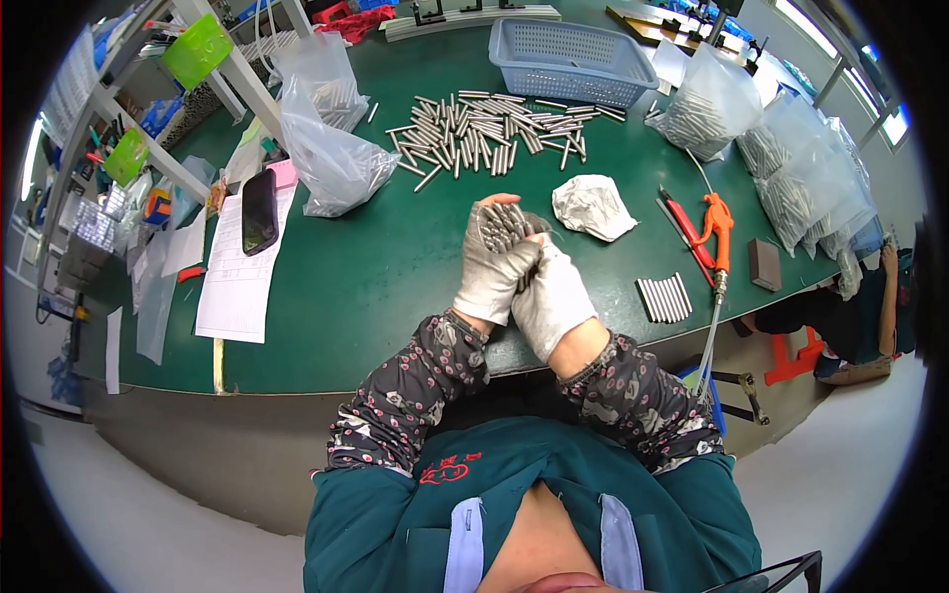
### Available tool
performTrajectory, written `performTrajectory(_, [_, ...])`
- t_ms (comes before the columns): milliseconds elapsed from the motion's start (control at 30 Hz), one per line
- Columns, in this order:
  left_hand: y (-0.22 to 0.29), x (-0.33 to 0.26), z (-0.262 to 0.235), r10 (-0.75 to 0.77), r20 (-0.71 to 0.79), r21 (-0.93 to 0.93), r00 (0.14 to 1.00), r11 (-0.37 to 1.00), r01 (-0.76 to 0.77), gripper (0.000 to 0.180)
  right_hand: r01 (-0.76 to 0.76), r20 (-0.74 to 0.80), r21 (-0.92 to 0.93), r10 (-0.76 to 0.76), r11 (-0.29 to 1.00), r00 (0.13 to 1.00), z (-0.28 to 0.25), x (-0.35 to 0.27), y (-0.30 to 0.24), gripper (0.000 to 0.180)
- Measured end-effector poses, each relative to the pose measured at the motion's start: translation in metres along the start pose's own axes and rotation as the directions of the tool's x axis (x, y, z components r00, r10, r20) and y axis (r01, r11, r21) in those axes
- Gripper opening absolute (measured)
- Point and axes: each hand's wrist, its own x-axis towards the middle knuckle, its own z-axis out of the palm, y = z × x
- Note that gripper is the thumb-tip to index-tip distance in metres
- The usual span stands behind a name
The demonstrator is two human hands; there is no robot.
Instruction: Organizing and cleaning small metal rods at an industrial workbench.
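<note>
Over the green surface [366, 287], sleeved forearms [410, 390] angle inward; gloved left grip [491, 269] and right grip [554, 298] clamp together round metal pins [505, 226].

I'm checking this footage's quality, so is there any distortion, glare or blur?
Head view: the green table has a bowed front edge; head view: the upper-right window looks washed out; head view: left hand and right hand show no obvious blur.

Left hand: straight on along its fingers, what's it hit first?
Likely the loose pile of metal pins on the green table; the left hand points roughly that way. Its height is unclear, so it might pass over them.
</note>
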Motion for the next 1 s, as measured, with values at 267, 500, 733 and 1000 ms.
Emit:
performTrajectory(267, [-0.017, 0.008, -0.031, -0.217, -0.096, -0.302, 0.971, 0.936, 0.179, 0.035, -0.266, -0.026, 0.386, 0.299, 0.883, 0.954, 0.008, 0.0, -0.008, 0.034])
performTrajectory(500, [-0.001, 0.006, -0.029, -0.14, 0.067, 0.101, 0.988, 0.986, 0.133, 0.04, 0.073, 0.102, -0.58, -0.017, 0.811, 0.995, -0.031, 0.006, 0.008, 0.035])
performTrajectory(733, [-0.005, -0.001, -0.038, -0.215, 0.301, 0.383, 0.929, 0.919, 0.089, 0.049, 0.279, 0.211, -0.823, -0.19, 0.495, 0.959, -0.049, 0.002, 0.014, 0.022])
performTrajectory(1000, [0.013, -0.006, -0.056, -0.461, 0.344, 0.61, 0.818, 0.772, 0.178, 0.06, 0.276, 0.212, -0.847, -0.187, 0.454, 0.959, -0.041, -0.007, 0.005, 0.021])
